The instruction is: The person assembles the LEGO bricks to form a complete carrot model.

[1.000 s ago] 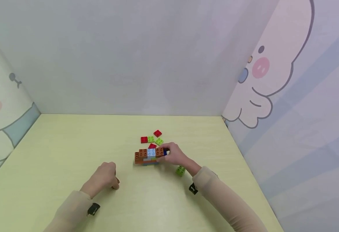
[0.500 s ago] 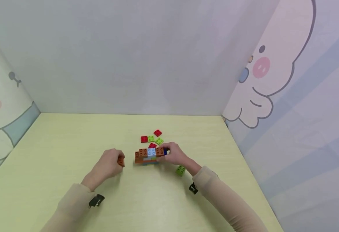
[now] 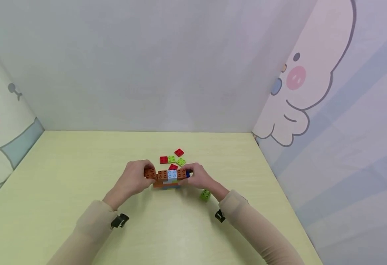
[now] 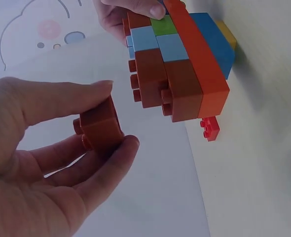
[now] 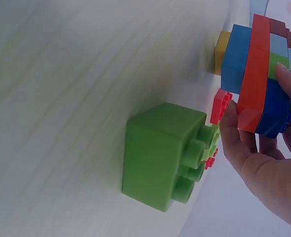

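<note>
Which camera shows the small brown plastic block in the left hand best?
The left wrist view: the brown plastic block looks biggest there, pinched by the left hand, studs showing. The head view shows it smaller, partly hidden by that hand. In the right wrist view I can't pick it out.

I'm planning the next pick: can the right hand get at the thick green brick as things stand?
Probably not without letting go first: the right hand grips the brick assembly. Otherwise the way looks free: the green brick lies close by, with nothing visible on top.
</note>
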A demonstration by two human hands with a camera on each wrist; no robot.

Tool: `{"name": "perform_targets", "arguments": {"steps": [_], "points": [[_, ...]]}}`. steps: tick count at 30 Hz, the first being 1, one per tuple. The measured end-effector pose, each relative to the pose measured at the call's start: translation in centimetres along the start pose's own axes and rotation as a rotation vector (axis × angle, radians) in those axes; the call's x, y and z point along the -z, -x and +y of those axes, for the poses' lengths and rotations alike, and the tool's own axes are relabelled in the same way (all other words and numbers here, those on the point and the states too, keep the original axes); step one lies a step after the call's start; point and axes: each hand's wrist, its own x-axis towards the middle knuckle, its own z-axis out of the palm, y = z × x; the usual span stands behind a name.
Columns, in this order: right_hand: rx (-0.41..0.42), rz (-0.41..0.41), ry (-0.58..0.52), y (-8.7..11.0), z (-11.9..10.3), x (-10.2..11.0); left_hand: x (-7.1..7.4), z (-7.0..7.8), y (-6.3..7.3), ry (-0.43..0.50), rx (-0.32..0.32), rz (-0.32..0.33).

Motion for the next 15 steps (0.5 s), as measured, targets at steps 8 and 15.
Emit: {"name": "perform_targets", "arguments": {"steps": [8, 15], "points": [[-0.027, -0.001, 0.002, 0.0, -0.2, -0.2, -1.0, 1.1, -1.2, 0.062, -0.019, -0.007], [0.007, 0.0, -0.013, 0.1, -0.3, -0.1, -2.2, 1.2, -2.0, 0.084, -0.053, -0.006]]}}
